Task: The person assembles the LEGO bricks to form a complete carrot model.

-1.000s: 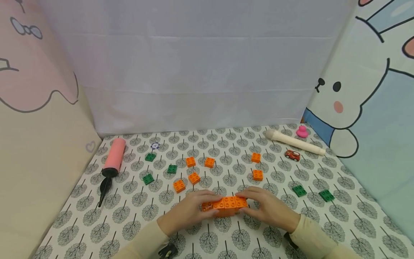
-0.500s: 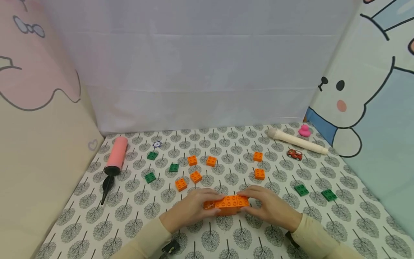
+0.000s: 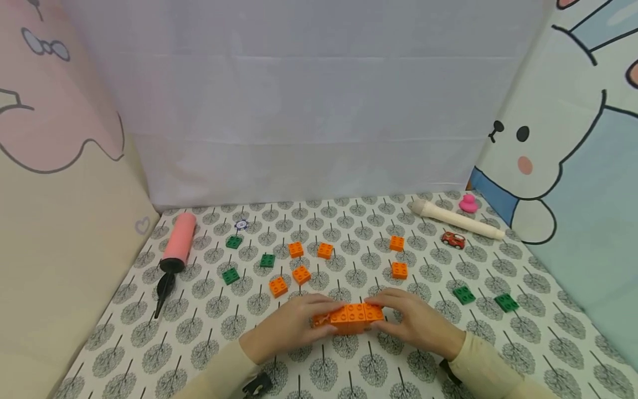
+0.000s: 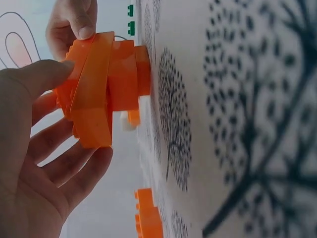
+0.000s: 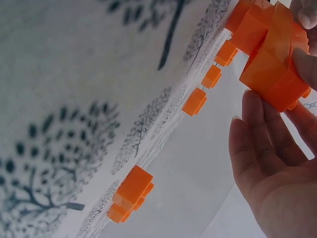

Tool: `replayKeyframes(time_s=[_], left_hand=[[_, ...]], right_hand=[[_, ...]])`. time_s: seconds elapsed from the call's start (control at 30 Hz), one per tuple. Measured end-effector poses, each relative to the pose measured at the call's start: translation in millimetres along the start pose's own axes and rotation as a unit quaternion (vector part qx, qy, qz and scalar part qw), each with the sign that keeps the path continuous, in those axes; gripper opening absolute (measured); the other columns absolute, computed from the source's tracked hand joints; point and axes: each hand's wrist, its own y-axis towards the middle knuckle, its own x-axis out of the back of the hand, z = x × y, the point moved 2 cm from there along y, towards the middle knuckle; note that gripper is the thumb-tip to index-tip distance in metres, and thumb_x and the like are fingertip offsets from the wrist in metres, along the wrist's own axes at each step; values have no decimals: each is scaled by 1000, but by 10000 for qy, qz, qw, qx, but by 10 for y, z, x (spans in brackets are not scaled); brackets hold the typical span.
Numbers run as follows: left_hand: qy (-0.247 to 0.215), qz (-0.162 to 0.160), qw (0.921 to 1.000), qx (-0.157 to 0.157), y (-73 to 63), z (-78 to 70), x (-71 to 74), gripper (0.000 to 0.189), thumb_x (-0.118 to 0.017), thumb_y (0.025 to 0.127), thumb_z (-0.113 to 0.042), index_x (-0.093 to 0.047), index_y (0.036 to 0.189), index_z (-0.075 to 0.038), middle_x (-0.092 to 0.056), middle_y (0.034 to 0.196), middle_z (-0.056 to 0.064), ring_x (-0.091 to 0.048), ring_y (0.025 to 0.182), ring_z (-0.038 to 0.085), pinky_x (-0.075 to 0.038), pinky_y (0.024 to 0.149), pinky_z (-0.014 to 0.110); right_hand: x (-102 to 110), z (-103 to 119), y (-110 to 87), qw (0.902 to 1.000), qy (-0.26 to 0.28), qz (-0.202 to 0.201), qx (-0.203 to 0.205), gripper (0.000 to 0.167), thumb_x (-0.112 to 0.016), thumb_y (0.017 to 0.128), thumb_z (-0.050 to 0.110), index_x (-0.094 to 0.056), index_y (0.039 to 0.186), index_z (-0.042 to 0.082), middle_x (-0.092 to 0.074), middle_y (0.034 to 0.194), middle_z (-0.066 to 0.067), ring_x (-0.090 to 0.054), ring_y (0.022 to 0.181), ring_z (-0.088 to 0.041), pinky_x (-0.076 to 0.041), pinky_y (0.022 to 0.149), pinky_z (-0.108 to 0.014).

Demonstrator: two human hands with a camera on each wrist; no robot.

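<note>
Several orange toy bricks are built into a stepped block in front of me. My left hand pinches the block's left end between thumb and fingers. At the right end, my right hand holds it the same way. In the left wrist view the block has layers, with a smaller brick at the bottom on the cloth. Its top layer slants against the layer below. The right wrist view also shows the upper bricks overhanging, thumb on the studded top and fingers beneath. Fingers partly hide both ends.
Loose orange bricks lie beyond the hands, with two more orange bricks to the right. Green bricks lie left, others right. Farther out are a pink pump, toy car, cream stick and pink duck.
Both hands stay on the orange block, with only slight finger movement. The head view sways a little; the loose bricks stay where they are.
</note>
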Motion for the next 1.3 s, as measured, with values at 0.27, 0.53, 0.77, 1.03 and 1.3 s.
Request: replayKeyframes(time_s=[0.27,0.53,0.77,1.03,1.3], left_hand=[[264,-118,9961,829,-226,310,241,55,-70,90,-43,-58,141,-22,-58,140,4,-54,129,25,-46,107,45],[1072,-452,9740,1946,-348,638,355,56,-81,83,-24,-63,135,-14,-59,136,11,-53,127,29,-47,107,47],[1035,-606,9587,2580,-340,691,374,52,-80,83,-20,-65,132,-10,-63,128,10,-62,113,26,-53,98,44],[812,-544,9583,2684,-347,706,385,43,-78,85,-16,-68,126,-10,-65,102,-3,-53,77,5,-52,68,23],[599,-721,9636,2504,-372,680,386,41,-78,85,-18,-70,124,-11,-66,106,-3,-60,88,9,-57,78,28]], right_hand=[[-8,2,-6,10000,-47,25,-35,46,-68,92,45,-66,130,18,-65,125,7,-62,114,-15,-53,98,-43],[-12,3,-7,9999,-92,77,-17,45,-68,93,43,-67,130,18,-65,123,8,-61,114,-14,-53,98,-42],[-10,8,-3,9999,-95,80,-10,44,-70,92,39,-66,130,17,-65,123,8,-61,114,-14,-53,98,-42],[-5,6,0,9998,-167,47,50,44,-70,92,39,-66,130,17,-66,123,8,-62,113,-14,-54,98,-42],[-10,5,-3,9999,-90,59,-6,44,-70,92,40,-66,130,18,-65,124,8,-61,114,-13,-53,99,-42]])
